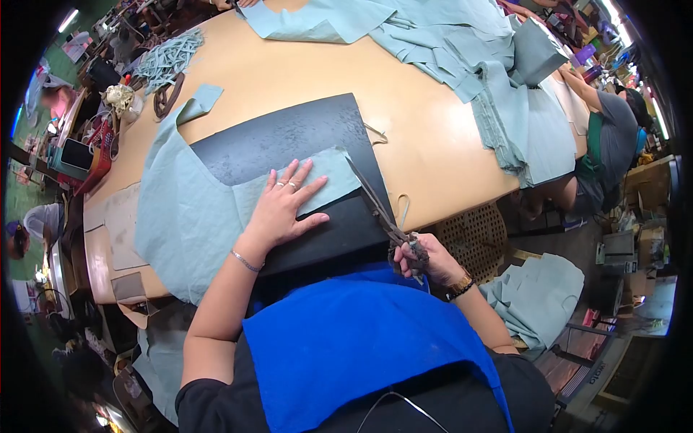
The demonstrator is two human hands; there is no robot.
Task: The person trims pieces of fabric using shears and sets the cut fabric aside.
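Observation:
My left hand lies flat with fingers spread on a strip of pale green fabric, pressing it onto a black board. The fabric runs left from the hand and drapes over the table's near edge. In my right hand is a pair of scissors with dark, wrapped-looking handles. Their long blades point up and left, with the tips by the strip's right end. Whether the blades touch the cloth I cannot tell.
Stacked green cloth covers the table's right side, with more fabric at the far edge. A heap of thin strips lies far left. A co-worker is at the right. Folded cloth rests beside me, near a woven chair.

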